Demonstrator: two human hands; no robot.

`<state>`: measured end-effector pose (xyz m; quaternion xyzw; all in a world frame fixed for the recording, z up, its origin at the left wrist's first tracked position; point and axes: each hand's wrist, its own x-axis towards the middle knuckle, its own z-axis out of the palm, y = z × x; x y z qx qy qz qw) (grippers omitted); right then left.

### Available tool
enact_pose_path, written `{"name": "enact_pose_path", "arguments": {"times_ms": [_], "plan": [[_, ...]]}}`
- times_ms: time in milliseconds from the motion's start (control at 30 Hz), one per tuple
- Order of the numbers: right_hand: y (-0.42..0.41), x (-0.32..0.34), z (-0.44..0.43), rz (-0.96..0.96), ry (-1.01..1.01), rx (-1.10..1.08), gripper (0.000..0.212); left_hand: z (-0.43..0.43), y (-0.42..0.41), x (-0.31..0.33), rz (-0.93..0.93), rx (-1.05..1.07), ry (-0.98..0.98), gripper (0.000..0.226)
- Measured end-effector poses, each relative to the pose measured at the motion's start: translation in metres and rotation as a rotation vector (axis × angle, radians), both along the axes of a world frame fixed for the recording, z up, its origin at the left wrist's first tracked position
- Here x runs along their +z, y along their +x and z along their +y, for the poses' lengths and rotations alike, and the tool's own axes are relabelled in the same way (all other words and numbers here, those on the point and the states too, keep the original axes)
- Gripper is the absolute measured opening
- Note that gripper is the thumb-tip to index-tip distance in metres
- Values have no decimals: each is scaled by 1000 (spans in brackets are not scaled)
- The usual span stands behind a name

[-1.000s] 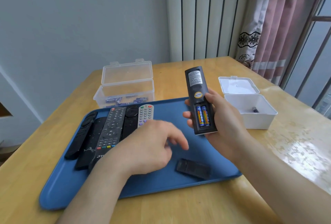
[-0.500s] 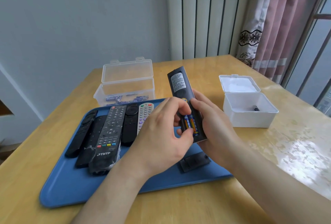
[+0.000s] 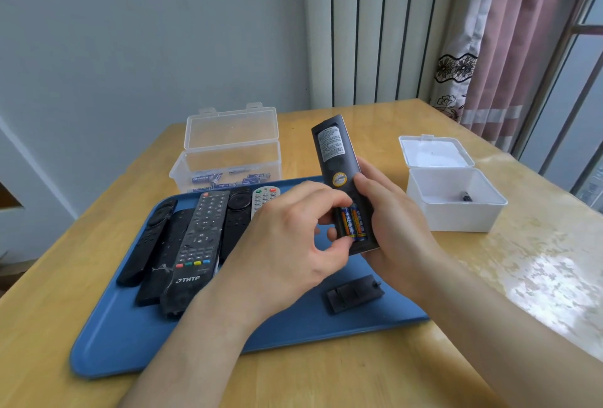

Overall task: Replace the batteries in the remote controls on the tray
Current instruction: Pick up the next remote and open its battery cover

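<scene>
My right hand (image 3: 394,221) holds a black remote (image 3: 336,153) back side up above the blue tray (image 3: 117,339). Its battery bay is uncovered and shows two orange-and-blue batteries (image 3: 354,223). My left hand (image 3: 287,244) pinches the batteries with thumb below and fingertips above. The remote's black battery cover (image 3: 354,293) lies on the tray in front of the hands. Several other remotes (image 3: 199,244) lie side by side at the tray's left.
A clear lidded box (image 3: 228,159) with blue batteries stands behind the tray. A white box (image 3: 453,192), lid up, holds one dark battery at the right. Wooden table (image 3: 326,381); wall behind, curtain and window bars at right.
My left hand rose from the tray to the held remote and closed its fingers on the batteries. The remote tilted slightly left, then came back upright.
</scene>
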<state>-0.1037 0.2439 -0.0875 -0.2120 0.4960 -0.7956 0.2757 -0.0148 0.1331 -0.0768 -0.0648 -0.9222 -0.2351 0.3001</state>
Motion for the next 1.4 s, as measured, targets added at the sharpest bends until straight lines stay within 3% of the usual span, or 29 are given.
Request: {"name": "enact_pose_path", "arguments": {"times_ms": [233, 500, 867, 1100, 1400], "plan": [[5, 1, -1, -12, -23, 32, 38, 3, 0, -1, 7, 34, -90, 36], [5, 2, -2, -77, -44, 61, 37, 10, 1, 0, -22, 18, 373, 43], [15, 2, -7, -146, -41, -2, 35, 7, 5, 5, -90, 1, 195, 47], [9, 5, -5, -174, -80, 24, 31, 3, 0, -1, 28, 22, -36, 33], [8, 6, -3, -256, -6, -3, 30, -5, -4, -6, 79, 2, -4, 27]]}}
